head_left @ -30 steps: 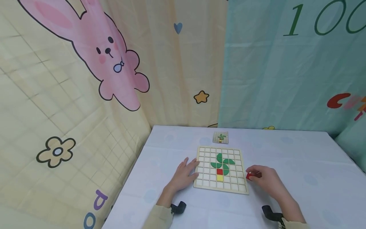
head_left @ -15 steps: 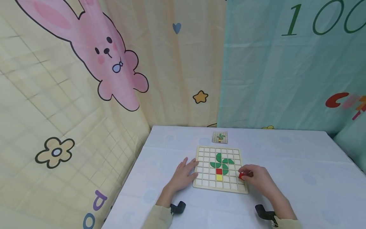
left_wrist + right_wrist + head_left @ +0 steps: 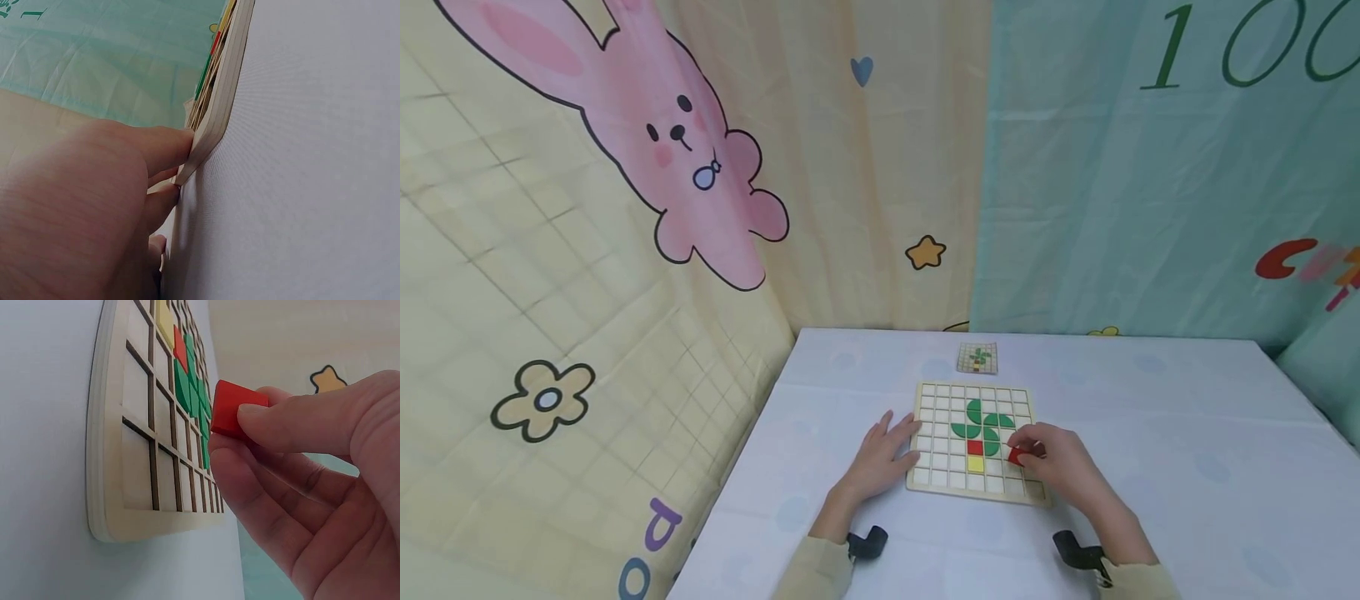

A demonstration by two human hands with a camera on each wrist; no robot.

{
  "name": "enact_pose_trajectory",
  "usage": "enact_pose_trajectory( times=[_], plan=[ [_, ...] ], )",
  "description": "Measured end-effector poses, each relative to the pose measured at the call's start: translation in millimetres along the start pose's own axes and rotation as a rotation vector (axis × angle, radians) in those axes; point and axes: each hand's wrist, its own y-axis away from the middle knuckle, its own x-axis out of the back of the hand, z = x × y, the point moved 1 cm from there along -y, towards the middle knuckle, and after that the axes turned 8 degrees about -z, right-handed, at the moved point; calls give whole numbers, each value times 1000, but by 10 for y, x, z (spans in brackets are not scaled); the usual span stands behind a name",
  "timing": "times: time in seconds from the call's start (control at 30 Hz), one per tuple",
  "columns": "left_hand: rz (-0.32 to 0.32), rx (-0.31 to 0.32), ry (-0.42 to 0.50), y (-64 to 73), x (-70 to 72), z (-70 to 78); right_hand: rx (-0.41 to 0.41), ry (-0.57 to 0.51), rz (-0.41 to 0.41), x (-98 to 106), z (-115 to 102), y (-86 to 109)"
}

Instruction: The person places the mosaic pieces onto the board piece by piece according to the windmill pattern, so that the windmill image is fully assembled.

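A wooden grid board [image 3: 936, 462] lies on the table, its cells divided by thin strips. Set in it are several green rounded tiles [image 3: 973, 411] in a pinwheel, with a red square tile [image 3: 974, 447] and a yellow square tile [image 3: 975, 464] in a column below. My right hand [image 3: 1060, 462] pinches another red square tile [image 3: 232, 409] between thumb and fingers, over the board's right part. At the board's left edge my left hand [image 3: 880, 457] rests with fingers extended, its fingertips [image 3: 178, 145] touching the wooden rim.
Beyond the board lies a small pattern card [image 3: 977, 358] printed with a similar green pinwheel on a grid. A white cloth covers the table [image 3: 1150, 417]. Printed curtains [image 3: 880, 167] hang behind and to the left.
My right hand has moved left with the red tile, from just beyond the board's right edge to over its right-hand cells. The left hand stays in place.
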Motion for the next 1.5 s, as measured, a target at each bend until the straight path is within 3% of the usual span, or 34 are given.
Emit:
enact_pose_trajectory(
  times=[0.47, 0.9, 1.5],
  plan=[
    [8, -2, -4, -13, 4, 15, 93, 9, -6, -190, -170, -63],
    [2, -9, -5, -21, 6, 2, 115, 13, -48, -355, -299, -90],
    [-6, -9, -9, -18, 23, 11, 135, 59, -84, -476, -278, -112]
  ],
)
